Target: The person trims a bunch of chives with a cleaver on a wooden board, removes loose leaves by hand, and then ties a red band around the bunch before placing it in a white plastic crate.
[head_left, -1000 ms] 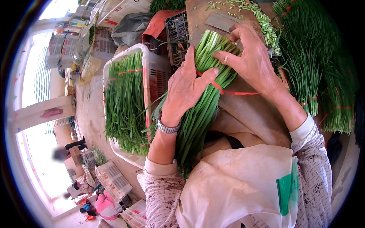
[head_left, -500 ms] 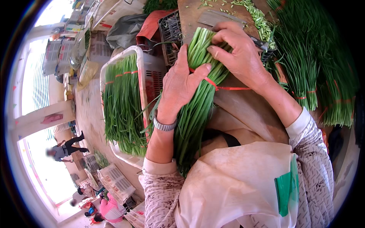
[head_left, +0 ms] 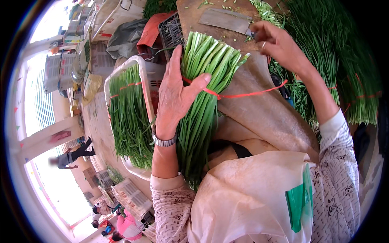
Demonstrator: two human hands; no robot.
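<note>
My left hand (head_left: 175, 91) is wrapped round a bunch of garlic chives (head_left: 204, 77), its thumb across the front near a red tie. The bunch stands tilted, pale cut stem ends at the top and long leaves hanging towards my lap. One end of the red tie (head_left: 255, 93) sticks out to the right. My right hand (head_left: 281, 46) is off the bunch, its fingers apart and loosely bent beside the handle end of a cleaver (head_left: 225, 21). That cleaver lies flat on the wooden board (head_left: 190, 12); a firm grip on it does not show.
At left, a white plastic crate (head_left: 146, 87) holds tied chives. Long chives (head_left: 310, 44) are heaped at right, with cut stem pieces (head_left: 265, 12) on the board. A dark crate (head_left: 171, 31) stands behind my left hand. Several people are in the left background.
My right hand has left the stems and moved up and right to the cleaver's handle end. The left hand with the bunch has shifted slightly left, and the stem tops have spread.
</note>
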